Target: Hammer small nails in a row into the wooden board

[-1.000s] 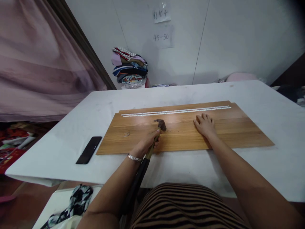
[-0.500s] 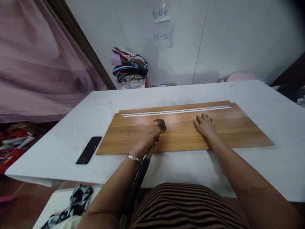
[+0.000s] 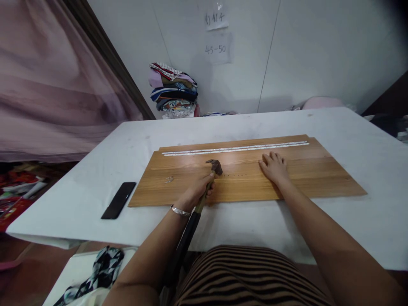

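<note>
My left hand (image 3: 200,187) is closed round the upper handle of a claw hammer (image 3: 216,167), whose dark head rests over the wooden board (image 3: 306,174). The black grip of the hammer runs down beside my left forearm. Right of the hammer head, a row of several small dark dots (image 3: 237,175) crosses the board. My right hand (image 3: 274,166) lies on the board with its fingers spread and nothing in it. Several loose nails (image 3: 169,179) lie on the board's left part. Two pale measuring strips (image 3: 236,148) run along its far side.
A black phone (image 3: 118,200) lies on the white table (image 3: 251,229), left of the board. Folded cloths (image 3: 174,89) are stacked by the wall behind the table. Patterned fabric (image 3: 108,265) lies on a white surface at the lower left. A pink curtain (image 3: 57,80) hangs at the left.
</note>
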`<state>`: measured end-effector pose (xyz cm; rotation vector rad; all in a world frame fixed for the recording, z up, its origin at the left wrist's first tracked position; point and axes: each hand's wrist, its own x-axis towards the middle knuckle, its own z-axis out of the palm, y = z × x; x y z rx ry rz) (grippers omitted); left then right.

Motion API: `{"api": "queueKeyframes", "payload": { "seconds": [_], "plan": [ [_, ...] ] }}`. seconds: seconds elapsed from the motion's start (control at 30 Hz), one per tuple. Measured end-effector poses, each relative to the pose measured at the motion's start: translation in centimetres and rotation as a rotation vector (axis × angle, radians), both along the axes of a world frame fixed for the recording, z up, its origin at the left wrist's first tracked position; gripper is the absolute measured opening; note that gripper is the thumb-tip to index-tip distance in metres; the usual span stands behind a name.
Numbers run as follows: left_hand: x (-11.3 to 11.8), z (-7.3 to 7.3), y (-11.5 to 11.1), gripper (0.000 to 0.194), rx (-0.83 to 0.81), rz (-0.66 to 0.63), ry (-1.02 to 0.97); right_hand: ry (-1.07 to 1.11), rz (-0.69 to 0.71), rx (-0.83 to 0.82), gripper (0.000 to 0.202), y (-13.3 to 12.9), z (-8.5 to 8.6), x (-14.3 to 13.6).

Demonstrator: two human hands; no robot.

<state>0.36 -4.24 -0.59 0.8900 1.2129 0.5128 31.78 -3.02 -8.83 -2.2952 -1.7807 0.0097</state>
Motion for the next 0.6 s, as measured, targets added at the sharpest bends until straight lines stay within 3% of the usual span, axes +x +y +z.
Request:
{"api": "queueKeyframes", "payload": {
  "seconds": [0.6],
  "plan": [
    [0.05, 0.17, 0.02, 0.030, -0.014, 0.006, 0.000, -0.018, 0.005, 0.000, 0.047, -0.02, 0.02, -0.05]
  ]
}}
